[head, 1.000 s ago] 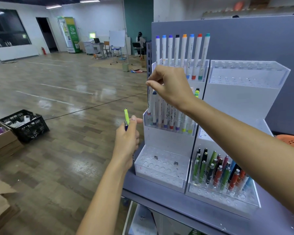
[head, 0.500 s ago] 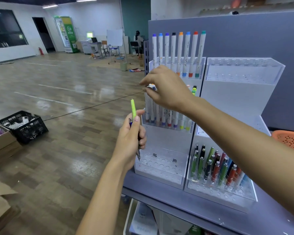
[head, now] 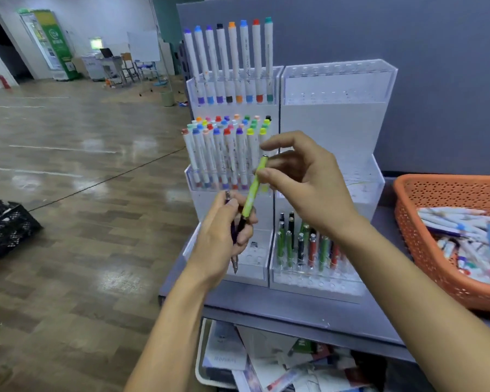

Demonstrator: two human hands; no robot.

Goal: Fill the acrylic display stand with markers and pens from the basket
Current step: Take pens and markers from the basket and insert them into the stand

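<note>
- The left hand (head: pixel 219 233) is closed around two pens held upright in front of the acrylic display stand (head: pixel 337 123): a lime-green pen (head: pixel 251 190) and a dark pen (head: pixel 234 260) whose metal tip pokes out below the fist.
- The right hand (head: pixel 309 182) has the green pen pinched near its top between thumb and fingers (head: pixel 277 161), with the forefinger arched loosely above.
- To me this looks like a hand-over, the right hand drawing the green pen out so it can be slotted in.
- To do it well, the left fingers should ease off only the green barrel and stay firm on the dark pen, or both may slip.
- Pull straight up along the barrel; the marker rows sit just behind and are easy to knock.
- The pens already standing (head: pixel 300 247) fill the low right tier, and the low left tier beside them shows open holes.
- Lower the pen tip first and upright into a hole.
- Plenty of stock remains in the orange basket (head: pixel 402 210) on the worktop (head: pixel 266 309), just right of the stand.
</note>
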